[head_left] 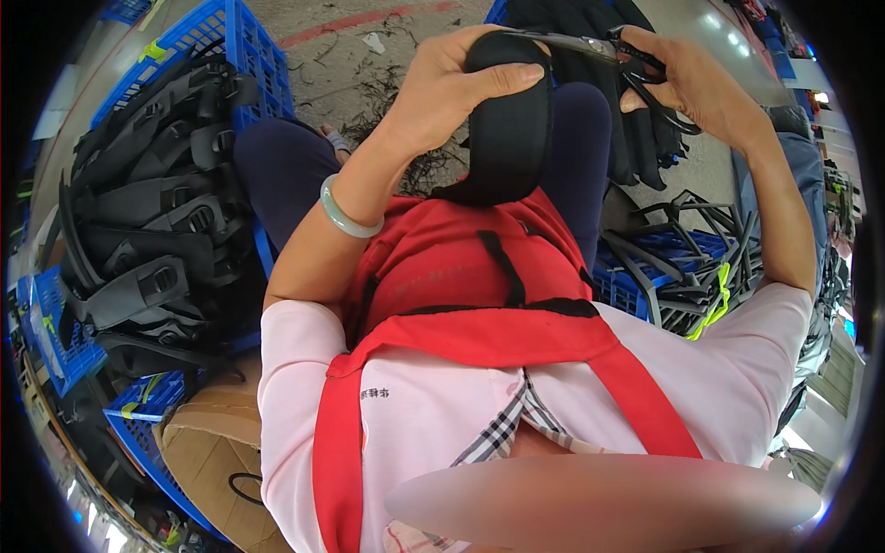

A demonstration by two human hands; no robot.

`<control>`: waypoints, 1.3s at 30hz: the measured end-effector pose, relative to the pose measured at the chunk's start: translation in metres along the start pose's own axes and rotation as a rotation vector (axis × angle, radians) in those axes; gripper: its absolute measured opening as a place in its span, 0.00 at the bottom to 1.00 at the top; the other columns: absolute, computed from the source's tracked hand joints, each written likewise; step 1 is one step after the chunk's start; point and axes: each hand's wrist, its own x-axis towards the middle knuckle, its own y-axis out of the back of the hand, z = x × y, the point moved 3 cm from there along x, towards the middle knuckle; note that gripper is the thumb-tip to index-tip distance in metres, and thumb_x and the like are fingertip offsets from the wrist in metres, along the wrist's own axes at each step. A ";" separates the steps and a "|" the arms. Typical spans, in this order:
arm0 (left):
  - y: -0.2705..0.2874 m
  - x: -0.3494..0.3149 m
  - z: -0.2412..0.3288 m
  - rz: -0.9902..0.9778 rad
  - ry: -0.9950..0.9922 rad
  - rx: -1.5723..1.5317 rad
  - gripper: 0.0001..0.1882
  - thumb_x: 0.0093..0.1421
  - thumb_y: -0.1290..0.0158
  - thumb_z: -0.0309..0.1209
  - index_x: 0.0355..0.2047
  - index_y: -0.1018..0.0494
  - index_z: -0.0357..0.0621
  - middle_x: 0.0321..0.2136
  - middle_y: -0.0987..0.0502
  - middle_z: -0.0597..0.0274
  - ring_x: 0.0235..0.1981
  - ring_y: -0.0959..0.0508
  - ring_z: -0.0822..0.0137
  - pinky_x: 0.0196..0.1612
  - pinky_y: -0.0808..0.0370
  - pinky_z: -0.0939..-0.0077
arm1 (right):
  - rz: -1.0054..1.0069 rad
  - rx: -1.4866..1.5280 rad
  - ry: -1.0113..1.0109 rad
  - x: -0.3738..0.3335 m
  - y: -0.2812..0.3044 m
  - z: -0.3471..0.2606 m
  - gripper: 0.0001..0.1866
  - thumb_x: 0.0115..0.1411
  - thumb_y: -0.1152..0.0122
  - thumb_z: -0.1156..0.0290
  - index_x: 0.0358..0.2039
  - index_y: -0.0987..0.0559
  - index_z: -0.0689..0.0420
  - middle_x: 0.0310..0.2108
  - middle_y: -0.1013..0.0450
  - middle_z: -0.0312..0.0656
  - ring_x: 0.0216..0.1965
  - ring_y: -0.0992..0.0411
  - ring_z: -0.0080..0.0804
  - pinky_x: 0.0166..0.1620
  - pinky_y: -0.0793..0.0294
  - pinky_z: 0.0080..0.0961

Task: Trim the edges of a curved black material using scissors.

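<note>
A wide black padded strap [507, 134] hangs in a curve above my lap, its lower end against my red apron [433, 263]. My left hand [441, 92] is closed on its upper part, the thumb pressed flat across the front. In my right hand [705, 88] is a pair of scissors [590, 44], with fingers through the black handles. The blades point left and lie along the strap's top edge, close to my left fingers. Whether the blade tips touch the strap, I cannot tell.
At the left, a blue crate [253, 57] is heaped with black buckled straps [171, 217]. A cardboard box [217, 433] stands below it. On the right, black strips lie over another blue crate [622, 286]. More black pieces [636, 138] hang beyond my knee. Dark scraps litter the floor [323, 69].
</note>
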 end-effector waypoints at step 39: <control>-0.017 -0.005 -0.009 -0.091 0.067 0.085 0.13 0.57 0.39 0.27 0.43 0.22 0.38 0.31 0.22 0.69 0.29 0.24 0.79 0.33 0.28 0.87 | 0.076 -0.391 0.487 0.010 0.042 -0.055 0.17 0.51 0.35 0.64 0.31 0.32 0.61 0.23 0.32 0.52 0.33 0.29 0.54 0.37 0.33 0.44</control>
